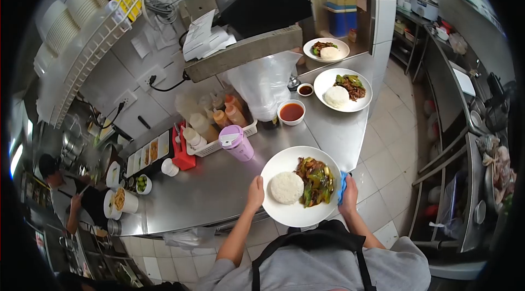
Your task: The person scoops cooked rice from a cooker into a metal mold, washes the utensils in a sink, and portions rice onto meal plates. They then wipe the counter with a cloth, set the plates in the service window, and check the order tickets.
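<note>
A white plate (273, 210) with a mound of rice (286, 187) and a stir-fry of meat and green peppers (315, 181) is held level in front of my body. My left hand (255, 195) grips its left rim. On the right rim, my right hand (348, 195) holds the plate with a blue cloth (343, 187) between hand and plate. Beyond it on the steel counter stand a similar filled plate (356, 104), a bowl of red sauce (291, 112), a small cup of dark sauce (305, 89) and a lilac tumbler (236, 143).
Sauce bottles fill a white basket (219, 141) by the wall. Another plate (326, 49) sits in the hatch opening. A black machine (265, 1) stands on a shelf above the counter (202, 192). A co-worker (71, 198) is at far left. Metal shelving (443, 181) lines the right.
</note>
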Demonstrator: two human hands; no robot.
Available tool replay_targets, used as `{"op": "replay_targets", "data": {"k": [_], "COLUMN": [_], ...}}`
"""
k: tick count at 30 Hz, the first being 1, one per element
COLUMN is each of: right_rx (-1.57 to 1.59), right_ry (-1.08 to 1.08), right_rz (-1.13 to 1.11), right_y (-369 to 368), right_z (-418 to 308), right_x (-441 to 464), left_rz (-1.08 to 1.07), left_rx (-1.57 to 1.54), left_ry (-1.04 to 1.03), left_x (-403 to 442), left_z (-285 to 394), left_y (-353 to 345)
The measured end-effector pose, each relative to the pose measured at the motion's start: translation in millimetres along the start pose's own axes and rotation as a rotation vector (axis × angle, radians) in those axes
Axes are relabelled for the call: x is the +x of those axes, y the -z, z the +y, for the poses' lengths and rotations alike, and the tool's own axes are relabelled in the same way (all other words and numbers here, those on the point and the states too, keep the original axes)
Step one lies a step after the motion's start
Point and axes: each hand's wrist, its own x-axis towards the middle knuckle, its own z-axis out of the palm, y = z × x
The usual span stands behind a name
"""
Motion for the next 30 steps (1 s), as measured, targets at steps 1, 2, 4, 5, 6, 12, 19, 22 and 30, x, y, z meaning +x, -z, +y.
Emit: {"op": "replay_targets", "data": {"k": [1, 2, 4, 5, 6, 12, 19, 22, 30], "right_rx": [-0.009, -0.018, 0.001, -0.023, -0.052, -0.260, -1.263, -1.487, -1.863], "right_ry": [-0.024, -0.047, -0.005, 0.012, 0.024, -0.056, 0.801, 0.870, 0.866], "right_rz": [-0.025, -0.051, -0.035, -0.013, 0.011, -0.006, -0.092, -0.154, -0.272], "right_y": [3, 3, 2, -3, -3, 29, 5, -1, -31], "right_z": [-10, -18, -25, -35, -40, -40, -82, -74, -44], "right_x": [11, 20, 15, 3, -7, -54, -102, -100, -107], "left_rz": [0.056, 0.095, 0.152, 0.088, 0.066, -0.071, -0.386, -0.590, -0.649], "left_rx": [-0.031, -0.062, -0.212, -0.246, -0.363, -0.651, -0.992, -1.000, -1.078], "left_ry": [0.002, 0.031, 0.076, 0.098, 0.140, 0.260, 0.473, 0.540, 0.523], "left_x": [-12, -23, -37, -42, -44, -65, -56, -45, -40], "left_z": [0, -1, -3, 2, -1, 9, 24, 23, 15], "left_y": [-8, -16, -34, -35, -40, -53, -44, -38, -35]}}
